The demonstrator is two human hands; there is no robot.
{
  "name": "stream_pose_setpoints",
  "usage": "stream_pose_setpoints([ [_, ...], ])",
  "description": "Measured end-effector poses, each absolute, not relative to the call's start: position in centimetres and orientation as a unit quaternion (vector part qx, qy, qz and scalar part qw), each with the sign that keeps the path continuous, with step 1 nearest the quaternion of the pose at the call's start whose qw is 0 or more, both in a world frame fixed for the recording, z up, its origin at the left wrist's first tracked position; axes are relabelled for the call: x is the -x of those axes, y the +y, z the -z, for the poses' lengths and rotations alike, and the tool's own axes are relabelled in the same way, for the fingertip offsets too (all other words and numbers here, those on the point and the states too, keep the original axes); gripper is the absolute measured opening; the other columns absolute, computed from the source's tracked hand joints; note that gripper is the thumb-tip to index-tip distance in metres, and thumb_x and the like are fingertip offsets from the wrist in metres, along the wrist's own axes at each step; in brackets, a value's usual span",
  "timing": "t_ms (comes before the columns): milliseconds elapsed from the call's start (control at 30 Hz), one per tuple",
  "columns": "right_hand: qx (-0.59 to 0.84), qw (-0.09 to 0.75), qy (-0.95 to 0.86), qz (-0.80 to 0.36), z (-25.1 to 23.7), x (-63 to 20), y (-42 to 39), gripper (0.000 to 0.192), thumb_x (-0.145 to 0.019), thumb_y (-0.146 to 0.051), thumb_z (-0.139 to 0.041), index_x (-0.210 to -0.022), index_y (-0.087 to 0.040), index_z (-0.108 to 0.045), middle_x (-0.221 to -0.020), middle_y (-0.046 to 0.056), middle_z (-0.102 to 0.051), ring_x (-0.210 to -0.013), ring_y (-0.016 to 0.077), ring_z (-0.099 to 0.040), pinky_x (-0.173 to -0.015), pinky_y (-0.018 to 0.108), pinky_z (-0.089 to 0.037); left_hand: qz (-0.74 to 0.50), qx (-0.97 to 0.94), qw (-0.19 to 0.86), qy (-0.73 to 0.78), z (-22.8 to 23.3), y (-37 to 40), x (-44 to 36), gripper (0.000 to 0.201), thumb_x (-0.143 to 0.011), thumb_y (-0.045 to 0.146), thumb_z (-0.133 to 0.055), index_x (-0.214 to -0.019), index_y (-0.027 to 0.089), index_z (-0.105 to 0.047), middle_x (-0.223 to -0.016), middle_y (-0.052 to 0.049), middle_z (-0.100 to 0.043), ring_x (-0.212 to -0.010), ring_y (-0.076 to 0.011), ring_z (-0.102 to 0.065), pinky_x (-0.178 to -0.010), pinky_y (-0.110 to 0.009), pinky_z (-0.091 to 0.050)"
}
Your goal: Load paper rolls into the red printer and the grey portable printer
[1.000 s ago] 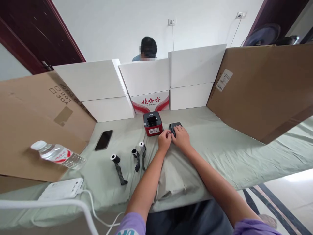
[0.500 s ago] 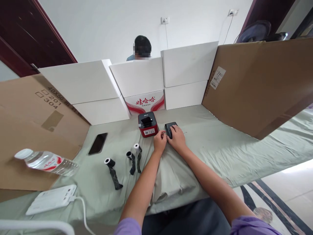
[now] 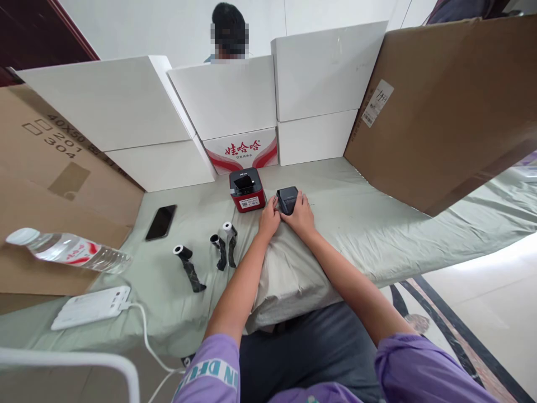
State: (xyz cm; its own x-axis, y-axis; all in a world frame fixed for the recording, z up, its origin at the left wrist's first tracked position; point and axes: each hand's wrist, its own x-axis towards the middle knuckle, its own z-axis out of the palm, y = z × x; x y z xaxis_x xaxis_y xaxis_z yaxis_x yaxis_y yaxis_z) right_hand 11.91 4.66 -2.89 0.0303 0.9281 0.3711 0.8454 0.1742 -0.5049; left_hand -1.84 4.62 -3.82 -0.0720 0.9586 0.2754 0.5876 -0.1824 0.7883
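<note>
A small black box-shaped device (image 3: 287, 196) stands on the green cloth, just right of a red and black device (image 3: 247, 197) with a label on its front. My right hand (image 3: 302, 216) grips the black device, its fingers along the right side and the thumb at the near edge. At the left side, my left hand (image 3: 269, 219) holds its fingers bent against the black device's near left corner. The fingertips partly hide that corner. Left of my forearm lie several small rolls: one black roll (image 3: 183, 252), another (image 3: 215, 239) and a white-ended one (image 3: 227, 226), each with a dark strip trailing.
A black phone (image 3: 161, 223), a water bottle (image 3: 71, 252) and a white power bank (image 3: 90, 308) with a cable are at the left. White boxes (image 3: 226, 103) wall off the back. Brown cardboard (image 3: 440, 112) stands at the right. Behind the boxes sits a person (image 3: 229, 31).
My view has tilted down, so everything sits higher. My right hand has slid from the top of the black device to its right side. My left fingers have come up along its left side.
</note>
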Motion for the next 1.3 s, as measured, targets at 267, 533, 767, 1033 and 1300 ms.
stream_pose_setpoints([
  [267,0.652,0.308,-0.690,-0.065,2.1,-11.6,4.5,0.109,-0.081,-0.050,-0.075,-0.161,-0.001,-0.020,-0.132,0.030,-0.057,-0.113,0.0394,-0.064,-0.092,0.043,-0.053,-0.374,-0.646,0.244,0.619,3.5,5.2,2.1,0.087,-0.085,0.002,-0.049,-0.166,0.019,-0.024,-0.151,-0.007,-0.056,-0.143,-0.0274,-0.053,-0.120,-0.044,-0.042],
  [533,0.659,0.293,-0.691,-0.037,1.1,-11.3,3.0,0.106,-0.087,-0.054,-0.066,-0.162,0.000,-0.014,-0.126,0.028,-0.057,-0.105,0.0381,-0.065,-0.089,0.043,-0.053,-0.338,-0.643,0.245,0.643,2.1,4.8,1.8,0.083,-0.086,0.007,-0.048,-0.166,0.011,-0.025,-0.148,-0.008,-0.059,-0.147,-0.0315,-0.047,-0.120,-0.047,-0.040],
  [767,0.656,0.279,-0.701,-0.015,1.2,-11.1,2.6,0.104,-0.089,-0.055,-0.061,-0.164,-0.003,-0.011,-0.124,0.028,-0.054,-0.101,0.0382,-0.065,-0.087,0.046,-0.053,-0.325,-0.633,0.230,0.664,1.5,3.9,1.6,0.081,-0.083,0.008,-0.048,-0.163,0.014,-0.033,-0.147,-0.009,-0.061,-0.144,-0.0295,-0.051,-0.116,-0.042,-0.042],
  [1033,0.646,0.297,-0.703,-0.012,1.4,-11.0,2.5,0.097,-0.090,-0.051,-0.060,-0.163,-0.003,-0.018,-0.121,0.028,-0.055,-0.097,0.0380,-0.065,-0.085,0.048,-0.053,-0.253,-0.655,0.154,0.695,0.3,3.8,1.1,0.067,-0.092,0.018,-0.048,-0.158,0.008,-0.041,-0.130,-0.025,-0.070,-0.125,-0.0402,-0.065,-0.102,-0.048,-0.049],
  [1300,0.653,0.290,-0.697,-0.059,1.7,-11.9,1.5,0.098,-0.085,-0.052,-0.069,-0.160,-0.006,-0.026,-0.130,0.027,-0.055,-0.110,0.0390,-0.064,-0.091,0.046,-0.054,-0.324,-0.619,0.170,0.695,3.0,1.3,0.2,0.070,-0.095,0.016,-0.044,-0.164,0.014,-0.030,-0.139,-0.018,-0.067,-0.130,-0.0347,-0.063,-0.110,-0.048,-0.047],
])
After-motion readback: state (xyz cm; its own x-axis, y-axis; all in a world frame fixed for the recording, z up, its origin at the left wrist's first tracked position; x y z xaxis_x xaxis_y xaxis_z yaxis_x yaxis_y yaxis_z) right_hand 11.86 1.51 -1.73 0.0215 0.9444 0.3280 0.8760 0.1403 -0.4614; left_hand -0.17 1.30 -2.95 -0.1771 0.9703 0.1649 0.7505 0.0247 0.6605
